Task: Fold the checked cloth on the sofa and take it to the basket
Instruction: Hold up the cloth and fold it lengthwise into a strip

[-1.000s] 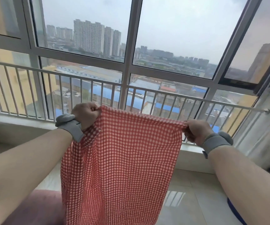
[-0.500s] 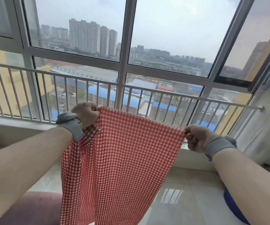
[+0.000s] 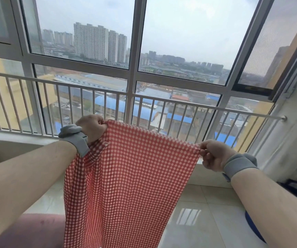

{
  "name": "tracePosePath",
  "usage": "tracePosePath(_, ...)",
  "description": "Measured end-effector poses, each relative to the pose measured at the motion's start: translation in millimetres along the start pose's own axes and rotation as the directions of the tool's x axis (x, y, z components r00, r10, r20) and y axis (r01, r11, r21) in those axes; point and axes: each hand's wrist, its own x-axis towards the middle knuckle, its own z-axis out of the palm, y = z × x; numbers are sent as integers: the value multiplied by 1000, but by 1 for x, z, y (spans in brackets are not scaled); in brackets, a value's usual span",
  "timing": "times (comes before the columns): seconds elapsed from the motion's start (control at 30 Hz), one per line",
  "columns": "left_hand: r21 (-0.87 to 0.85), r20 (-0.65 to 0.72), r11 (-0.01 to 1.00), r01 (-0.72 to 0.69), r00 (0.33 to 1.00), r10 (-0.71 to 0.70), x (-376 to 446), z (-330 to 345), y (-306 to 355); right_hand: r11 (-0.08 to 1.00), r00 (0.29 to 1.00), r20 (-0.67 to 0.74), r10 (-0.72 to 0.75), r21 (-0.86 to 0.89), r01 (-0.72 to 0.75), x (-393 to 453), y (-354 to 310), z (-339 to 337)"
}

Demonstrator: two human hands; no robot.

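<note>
2 hands (image 3: pixel 92 127) (image 3: pixel 213 154) grip checked cloth (image 3: pixel 126 176) | glossy tiled floor (image 3: pixel 206 221) | railed window (image 3: pixel 135 74)

one head view, close over both arms, facing forward toward the window (image 3: pixel 137 68), perhaps slightly downward

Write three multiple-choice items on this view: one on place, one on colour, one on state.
1. Where does the right hand grip the checked cloth?
A. upper right corner
B. bottom hem
C. middle

2. What colours is the cloth?
A. blue and yellow
B. red and white
C. plain green

3. How is the cloth held?
A. folded small
B. lying flat on the floor
C. hanging spread between both hands

Key: 1 A, fingers pinch that corner; 2 B, small red and white checks; 3 C, left hand grips the other top corner and the cloth hangs down.
</note>
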Motion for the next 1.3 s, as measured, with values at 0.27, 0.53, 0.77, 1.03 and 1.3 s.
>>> tracePosePath(0.27,25,10,1000,6,1000,-6,-8,-6,2,966,970,69,-232,-100,238,-9,2,3)
tracePosePath(0.53,10,-2,999,48,999,-48,-1,0,0,305,747,20,-664,-905,296,-13,8,19)
tracePosePath(0.77,-45,-108,999,-17,994,12,15,15,-18,213,546,19,-838,-909,358,0,19,9)
tracePosePath(1.03,-308,-137,910,-279,959,247,9,13,-38,261,448,-58,-892,-876,405,5,20,-2)
tracePosePath(1.3,-320,-160,922,-217,972,173,-1,25,-10,508,765,-135,-630,-817,274,17,11,-8)
